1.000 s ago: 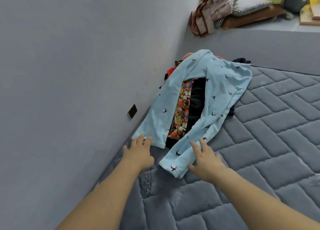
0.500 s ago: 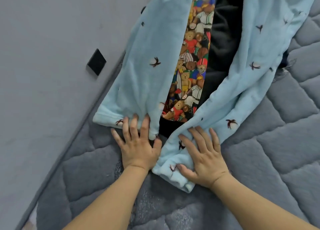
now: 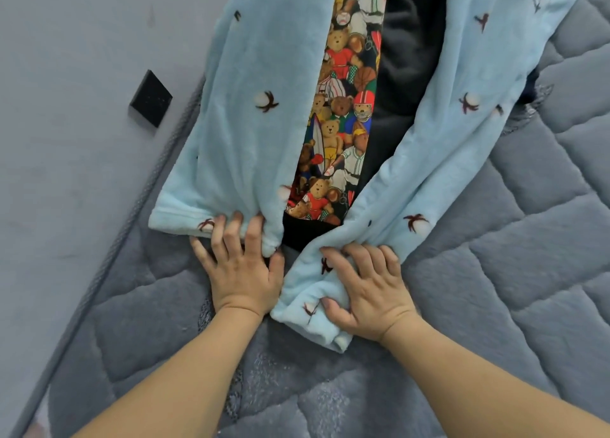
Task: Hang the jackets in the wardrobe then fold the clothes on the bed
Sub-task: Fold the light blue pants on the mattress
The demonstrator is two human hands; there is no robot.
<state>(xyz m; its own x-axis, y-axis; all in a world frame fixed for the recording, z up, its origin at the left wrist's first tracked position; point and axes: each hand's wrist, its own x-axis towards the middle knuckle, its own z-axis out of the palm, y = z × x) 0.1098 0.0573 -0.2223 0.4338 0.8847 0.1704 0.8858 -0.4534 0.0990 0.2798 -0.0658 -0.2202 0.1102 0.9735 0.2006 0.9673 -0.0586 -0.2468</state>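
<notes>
Bed (image 3: 495, 272): pajama cuffs (image 3: 297, 305) in both grips

Both bare forearms reach forward side by side. The left hand (image 3: 242, 266) lies palm down with fingers curled at the tips; the right hand (image 3: 369, 292) clenches, thumb tucked.

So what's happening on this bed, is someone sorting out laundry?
Yes. A person is leaning over a grey quilted mattress and has taken hold of a pair of light blue fleece trousers at the leg ends. The left hand grips the cuff nearer the wall, and the right hand bunches the other cuff. The trousers lie spread over a teddy-bear print garment and a dark garment. Nothing in sight is folded yet.
</notes>
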